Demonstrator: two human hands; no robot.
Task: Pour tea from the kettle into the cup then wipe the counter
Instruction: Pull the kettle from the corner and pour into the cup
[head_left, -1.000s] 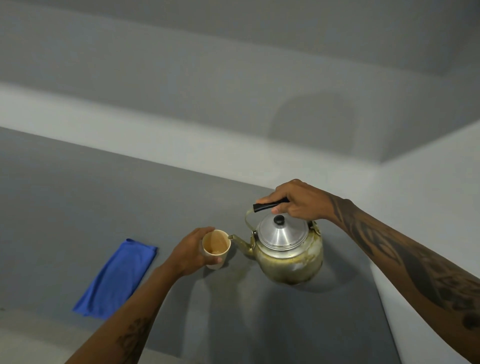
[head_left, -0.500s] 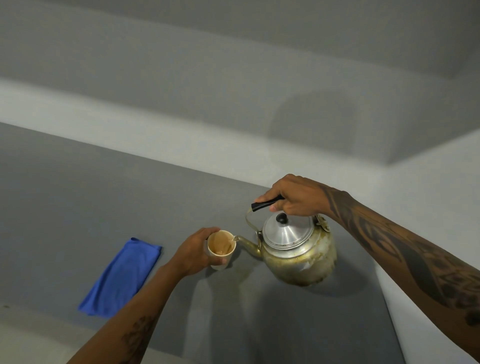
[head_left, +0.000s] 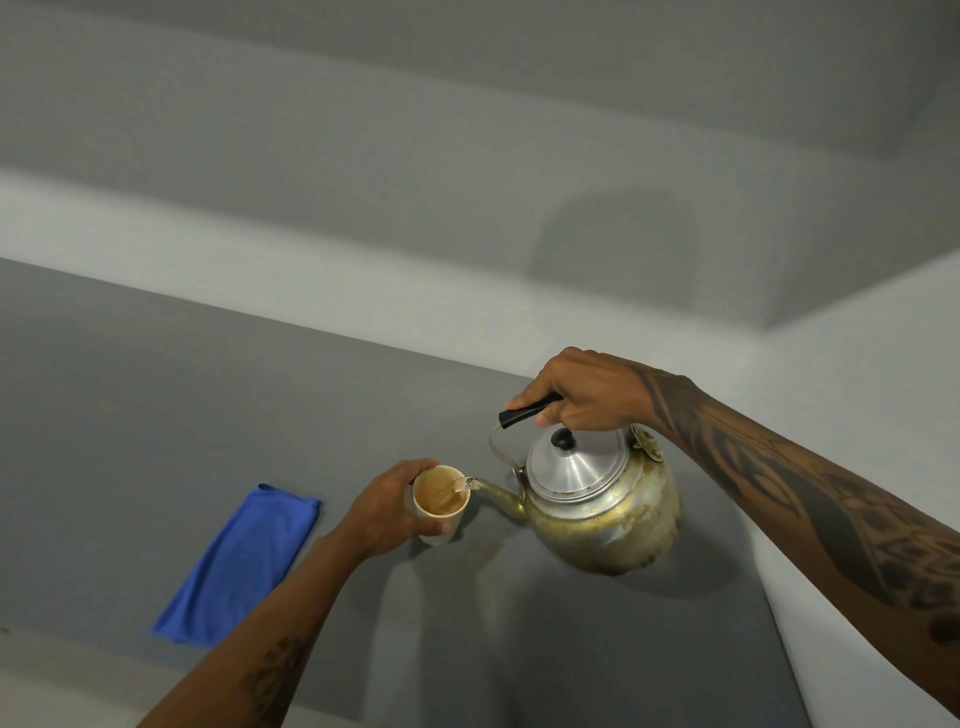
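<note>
A tarnished metal kettle (head_left: 605, 514) with a silver lid hangs tilted to the left above the grey counter (head_left: 156, 415). My right hand (head_left: 582, 389) is closed around its black handle. The spout reaches over the rim of a small cream cup (head_left: 440, 501), and a thin stream of tea runs into it. Brown tea partly fills the cup. My left hand (head_left: 387, 512) grips the cup from the left side, just above the counter.
A folded blue cloth (head_left: 241, 558) lies flat on the counter left of my left forearm. A faint brownish wet stain (head_left: 485, 556) marks the counter below the spout. Pale walls (head_left: 857, 374) close the counter at the back and right.
The kettle has tipped further to the left and risen slightly. Tea now streams from the spout into the cup, and the level in the cup is higher.
</note>
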